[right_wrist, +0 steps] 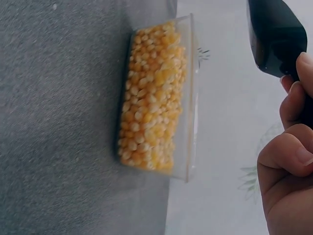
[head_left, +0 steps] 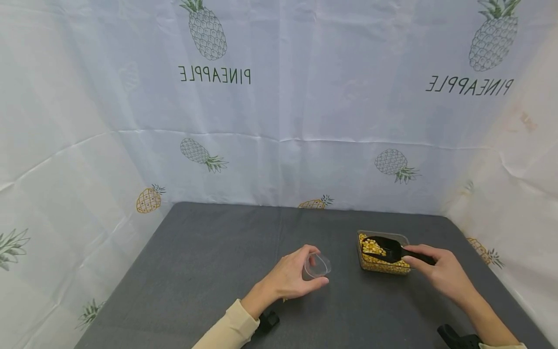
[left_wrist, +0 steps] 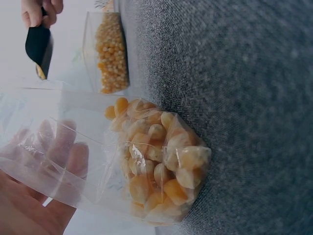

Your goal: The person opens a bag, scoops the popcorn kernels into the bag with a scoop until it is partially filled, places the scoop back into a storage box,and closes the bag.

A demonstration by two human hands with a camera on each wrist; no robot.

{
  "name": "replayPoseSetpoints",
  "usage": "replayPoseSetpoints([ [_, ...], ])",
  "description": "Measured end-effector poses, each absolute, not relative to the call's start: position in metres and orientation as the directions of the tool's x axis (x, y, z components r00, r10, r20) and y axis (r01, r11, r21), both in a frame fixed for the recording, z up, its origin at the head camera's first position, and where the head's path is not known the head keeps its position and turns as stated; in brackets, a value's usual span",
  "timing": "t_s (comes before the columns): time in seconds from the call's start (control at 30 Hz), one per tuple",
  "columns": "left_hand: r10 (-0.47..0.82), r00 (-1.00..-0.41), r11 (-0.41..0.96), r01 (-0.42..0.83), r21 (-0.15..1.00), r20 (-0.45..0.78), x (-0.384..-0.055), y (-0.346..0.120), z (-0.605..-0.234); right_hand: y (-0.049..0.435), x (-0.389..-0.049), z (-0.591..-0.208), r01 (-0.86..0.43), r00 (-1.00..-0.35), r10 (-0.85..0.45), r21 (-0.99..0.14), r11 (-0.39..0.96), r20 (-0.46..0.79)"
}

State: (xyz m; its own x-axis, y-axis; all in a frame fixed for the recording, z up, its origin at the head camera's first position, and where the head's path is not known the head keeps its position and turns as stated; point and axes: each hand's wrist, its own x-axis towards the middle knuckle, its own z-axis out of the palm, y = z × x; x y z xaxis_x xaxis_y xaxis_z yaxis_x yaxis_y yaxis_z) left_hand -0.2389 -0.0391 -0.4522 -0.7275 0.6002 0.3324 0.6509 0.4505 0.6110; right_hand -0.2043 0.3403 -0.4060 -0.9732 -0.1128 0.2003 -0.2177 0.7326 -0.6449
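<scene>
The right hand [head_left: 444,272] grips the black plastic scoop [head_left: 394,250], yellow kernels [head_left: 373,247] aboard, over the clear rectangular box [right_wrist: 186,127]; left of that box, the left hand [head_left: 288,276] holds the clear plastic bag [left_wrist: 110,156] wide-mouthed. Scoop level, now!

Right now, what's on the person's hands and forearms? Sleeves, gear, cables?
Left hand and right hand ungloved. Left sleeve plain cream; only a cream edge of the right sleeve shows. Black left wrist device and right wrist device. No cables visible.
</scene>
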Motion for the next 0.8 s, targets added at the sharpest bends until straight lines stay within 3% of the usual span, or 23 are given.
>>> replayPoseSetpoints([
  [0.8, 0.612, -0.72, 0.443, 0.655, 0.612, 0.326, -0.241, -0.039, -0.454, 0.304, -0.207, -0.385, -0.332, -0.943, -0.238, -0.658, 0.676, 0.232],
])
